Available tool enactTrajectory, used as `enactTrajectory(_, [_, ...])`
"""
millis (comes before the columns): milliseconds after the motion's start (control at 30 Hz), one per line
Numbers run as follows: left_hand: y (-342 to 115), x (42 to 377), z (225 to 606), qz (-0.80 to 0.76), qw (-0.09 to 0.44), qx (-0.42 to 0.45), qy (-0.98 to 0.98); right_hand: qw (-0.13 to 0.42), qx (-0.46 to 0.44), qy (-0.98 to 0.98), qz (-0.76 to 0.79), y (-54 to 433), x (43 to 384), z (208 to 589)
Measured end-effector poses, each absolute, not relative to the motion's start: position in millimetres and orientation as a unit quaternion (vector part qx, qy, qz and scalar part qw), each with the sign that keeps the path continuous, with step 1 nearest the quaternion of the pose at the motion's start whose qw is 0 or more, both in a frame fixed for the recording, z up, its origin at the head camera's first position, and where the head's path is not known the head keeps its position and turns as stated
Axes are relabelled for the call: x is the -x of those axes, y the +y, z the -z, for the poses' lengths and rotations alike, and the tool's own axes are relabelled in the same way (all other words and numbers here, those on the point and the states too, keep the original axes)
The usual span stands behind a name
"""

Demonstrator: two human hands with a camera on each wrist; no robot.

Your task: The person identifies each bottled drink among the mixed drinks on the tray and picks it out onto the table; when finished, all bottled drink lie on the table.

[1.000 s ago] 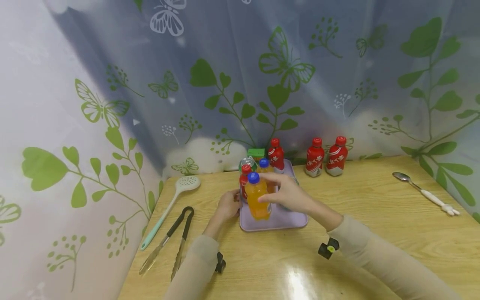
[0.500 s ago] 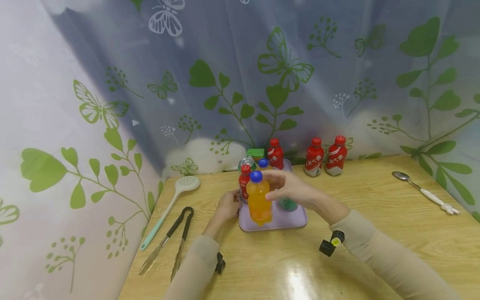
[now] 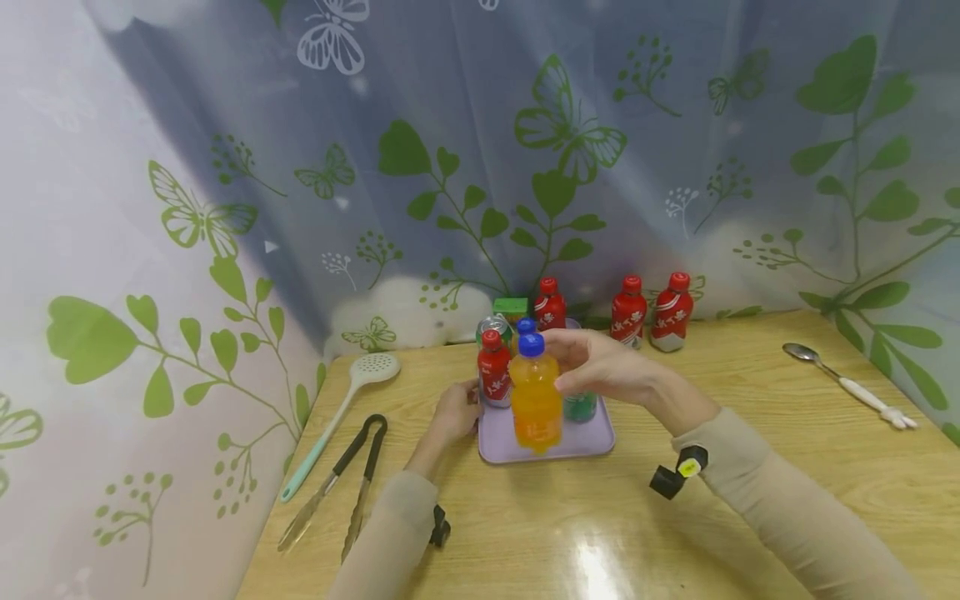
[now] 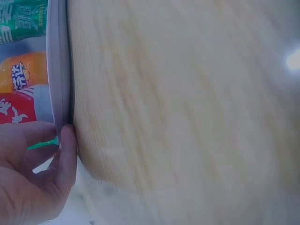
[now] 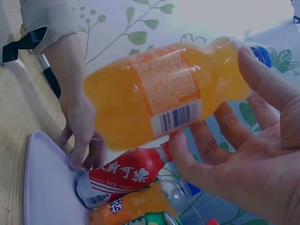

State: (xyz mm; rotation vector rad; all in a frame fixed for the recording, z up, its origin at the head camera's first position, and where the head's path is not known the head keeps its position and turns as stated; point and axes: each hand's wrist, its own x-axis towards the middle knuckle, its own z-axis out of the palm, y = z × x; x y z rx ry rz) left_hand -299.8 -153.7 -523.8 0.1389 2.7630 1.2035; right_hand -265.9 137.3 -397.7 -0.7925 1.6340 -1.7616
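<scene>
Orange bottle (image 3: 536, 404): Blue-capped and nearly upright, the drink is held over the front of the lilac tray (image 3: 585, 448), its base seemingly clear of the surface.
Right hand (image 3: 611, 367): The bottle is pinched by its upper part between thumb and fingers, a hold apparently suited to letting the weight hang below.
Left hand (image 3: 456, 412): The tray's left rim is pinched between thumb and fingers, probably so that sliding is prevented.
Red bottle (image 3: 495, 379): Stood upright inside the tray's left edge, just beside the left fingers, it seems placed where the right arm's reach is least hindered.
Other drinks: A second orange bottle (image 3: 527, 327) is mostly hidden behind the first; a green container (image 3: 580, 408) is partly covered at right; a silver-topped can (image 3: 495, 327) is seen behind the red bottle. All are packed closely, presumably so that one tray can hold them.
Rear: A green box (image 3: 512, 308) and a rear red bottle (image 3: 551, 308) are glimpsed; whether the box rests on the tray cannot be told.
Table right: A pair of red bottles (image 3: 672, 312) is stood off the tray.
Utensils: Slotted skimmer (image 3: 375, 365), tongs (image 3: 372, 457) and spoon (image 3: 862, 393) are left untouched at the sides, where both arms are given room.
</scene>
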Motion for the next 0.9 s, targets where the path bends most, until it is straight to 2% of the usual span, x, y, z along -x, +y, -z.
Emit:
enactTrajectory(333, [-152, 299, 525, -0.400, 0.075, -0.041, 0.913, 0.283, 0.317, 0.596, 0.681, 167, 268, 394])
enactTrajectory(733, [-152, 299, 523, -0.401, 0.069, -0.038, 0.913, 0.229, 0.319, 0.569, 0.722, 235, 282, 390])
enactTrajectory(900, [-151, 296, 521, -0.425, 0.085, -0.028, 0.901, 0.212, 0.312, 0.577, 0.724, 264, 291, 397])
